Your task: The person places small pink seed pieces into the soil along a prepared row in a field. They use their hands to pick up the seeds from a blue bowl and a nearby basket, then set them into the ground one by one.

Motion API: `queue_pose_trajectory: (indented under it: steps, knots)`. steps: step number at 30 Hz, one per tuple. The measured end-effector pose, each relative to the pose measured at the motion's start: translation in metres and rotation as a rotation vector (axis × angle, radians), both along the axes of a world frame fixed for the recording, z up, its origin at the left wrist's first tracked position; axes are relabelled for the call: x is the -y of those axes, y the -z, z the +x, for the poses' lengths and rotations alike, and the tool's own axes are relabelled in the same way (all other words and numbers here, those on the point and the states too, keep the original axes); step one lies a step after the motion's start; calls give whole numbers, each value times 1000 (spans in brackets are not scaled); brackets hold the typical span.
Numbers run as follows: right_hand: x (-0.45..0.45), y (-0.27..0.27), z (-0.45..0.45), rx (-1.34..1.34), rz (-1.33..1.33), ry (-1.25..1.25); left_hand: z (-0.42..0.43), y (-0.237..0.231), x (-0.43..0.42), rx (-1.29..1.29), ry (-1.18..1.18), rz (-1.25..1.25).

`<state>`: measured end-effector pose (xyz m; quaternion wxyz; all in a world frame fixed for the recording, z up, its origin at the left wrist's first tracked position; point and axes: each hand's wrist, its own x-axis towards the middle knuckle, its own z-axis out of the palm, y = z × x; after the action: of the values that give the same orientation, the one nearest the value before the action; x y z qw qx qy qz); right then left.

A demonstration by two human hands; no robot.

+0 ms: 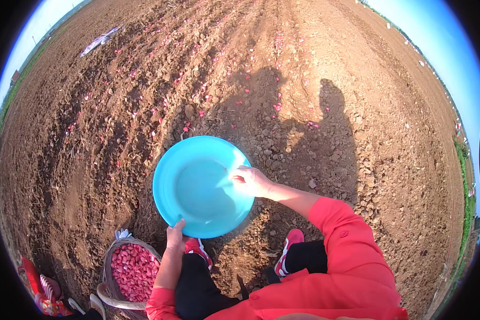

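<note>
A round, light-blue plastic basin (204,190) with nothing in it is held up over the soil in front of me. My left hand (177,237) grips its lower left rim, thumb on the inside. At the basin's right side is my right hand (248,181), its fingers curled over the inner wall; whether something small is between them cannot be told. Beside my left leg stands a wicker basket (107,264) full of pink-red coated pieces (135,272), which look like seeds or cloves.
Ploughed soil (104,132) with shallow furrows and scattered pink pieces (278,106) stretches ahead. White gloves (123,234) lie at the basket's far rim. Another person's shoes (97,305) and a red bag-like item (33,276) are at lower left. A plastic sack (100,41) lies farther off.
</note>
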<state>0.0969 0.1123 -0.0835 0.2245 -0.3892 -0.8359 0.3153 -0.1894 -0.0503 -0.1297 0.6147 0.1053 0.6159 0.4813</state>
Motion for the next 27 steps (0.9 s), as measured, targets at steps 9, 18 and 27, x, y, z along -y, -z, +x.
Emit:
queue_pose_trajectory:
  steps: [9,18,27]
  knots:
    - [133,10,216,-304,-1044,971,-89,24,-44,76,-437,-74]
    - [331,94,288,-363,-1343,1434,-156,57,-56,74,-603,-79]
    - [320,101,264,-359,-1302,1366,-181,81,-60,95,-715,-27]
